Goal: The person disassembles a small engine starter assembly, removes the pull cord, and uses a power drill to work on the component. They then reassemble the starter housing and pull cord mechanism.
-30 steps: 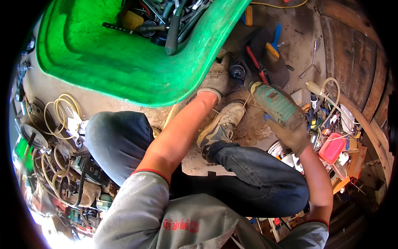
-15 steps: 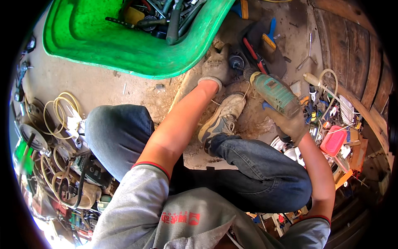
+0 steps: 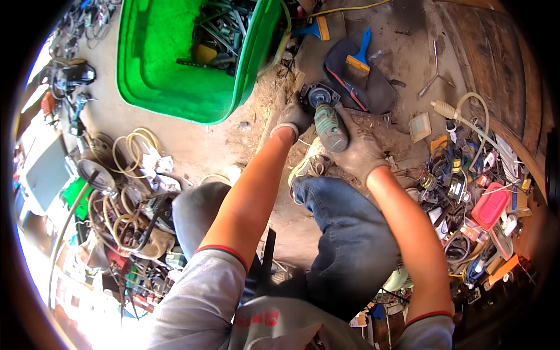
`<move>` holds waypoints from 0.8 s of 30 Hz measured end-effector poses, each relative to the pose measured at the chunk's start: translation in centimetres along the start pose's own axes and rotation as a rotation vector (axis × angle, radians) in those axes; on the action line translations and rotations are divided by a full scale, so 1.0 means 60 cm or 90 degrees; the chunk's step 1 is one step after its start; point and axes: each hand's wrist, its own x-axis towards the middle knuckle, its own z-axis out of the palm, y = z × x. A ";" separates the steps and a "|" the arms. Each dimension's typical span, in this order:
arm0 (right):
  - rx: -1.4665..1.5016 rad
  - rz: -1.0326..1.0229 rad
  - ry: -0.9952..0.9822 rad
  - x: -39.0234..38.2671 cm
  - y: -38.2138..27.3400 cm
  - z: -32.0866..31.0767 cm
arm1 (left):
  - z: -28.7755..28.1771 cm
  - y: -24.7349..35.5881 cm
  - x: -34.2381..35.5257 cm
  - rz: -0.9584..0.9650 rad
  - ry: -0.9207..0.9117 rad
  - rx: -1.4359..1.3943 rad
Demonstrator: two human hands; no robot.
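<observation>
My right hand [image 3: 360,150], in a grey-brown work glove, grips a green power drill [image 3: 331,129] whose front end points away from me. At the drill's nose sits a dark machine part with a round centre [image 3: 319,96]; whether the two touch I cannot tell. My gloved left hand [image 3: 296,116] is closed at the left edge of that part, its fingers partly hidden. Just below the hands is my shoe [image 3: 308,166], with a cord running near it.
A green tub [image 3: 175,108] of tools stands at far left. Beyond my hands lie a dark pad [image 3: 379,87], a blue-handled brush [image 3: 363,49], another brush [image 3: 319,28] and a T-shaped wrench [image 3: 436,73]. Clutter with a red plastic tray [image 3: 491,205] lies right; coiled hose [image 3: 137,146] lies left.
My right hand has brought the drill left and turned it toward the machine part. My left hand has shifted to the part's left side. The whole view has also shifted.
</observation>
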 end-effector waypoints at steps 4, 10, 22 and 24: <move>0.029 0.057 -0.045 -0.009 -0.004 -0.028 | -0.009 -0.037 -0.026 -0.033 0.003 0.278; 0.086 0.077 -0.027 -0.004 0.020 0.008 | -0.072 0.116 -0.182 -0.244 0.024 -0.646; 0.183 0.056 -0.065 0.009 0.031 0.044 | -0.059 0.250 -0.219 -0.116 0.022 0.101; 0.152 0.042 0.014 0.009 0.038 0.080 | -0.062 0.274 -0.218 -0.062 -0.014 0.154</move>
